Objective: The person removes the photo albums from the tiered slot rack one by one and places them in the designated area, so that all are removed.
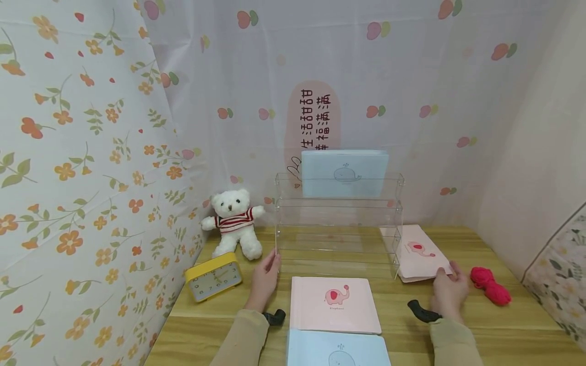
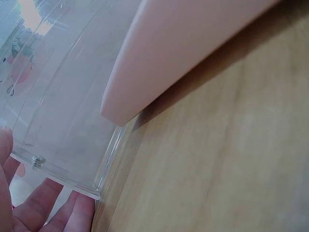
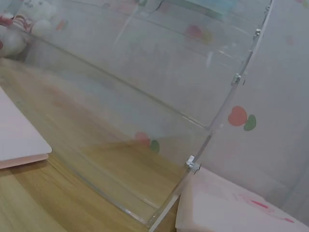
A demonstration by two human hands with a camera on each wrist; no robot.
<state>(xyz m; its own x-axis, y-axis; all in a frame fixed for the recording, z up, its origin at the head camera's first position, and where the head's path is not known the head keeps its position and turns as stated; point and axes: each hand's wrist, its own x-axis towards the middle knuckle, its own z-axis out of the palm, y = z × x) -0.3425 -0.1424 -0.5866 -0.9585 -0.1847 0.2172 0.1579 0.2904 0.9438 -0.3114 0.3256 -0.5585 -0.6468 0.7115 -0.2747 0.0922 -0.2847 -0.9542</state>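
A clear acrylic tiered rack (image 1: 339, 239) stands on the wooden table. My left hand (image 1: 264, 280) grips its left side panel low down, and in the left wrist view the fingers (image 2: 38, 205) lie behind the panel's edge. To the right of the rack lies a pink booklet with a red elephant (image 1: 418, 251); my right hand (image 1: 450, 292) pinches its near right corner. The right wrist view shows part of that booklet (image 3: 231, 203) but not the hand. On the top tier leans a pale blue whale booklet (image 1: 343, 175).
Before the rack lie another pink elephant booklet (image 1: 336, 305) and a blue whale booklet (image 1: 339, 351). A white teddy bear (image 1: 235, 223) and a yellow clock (image 1: 212, 277) are at left. Bright pink yarn (image 1: 491, 286) lies right of my right hand.
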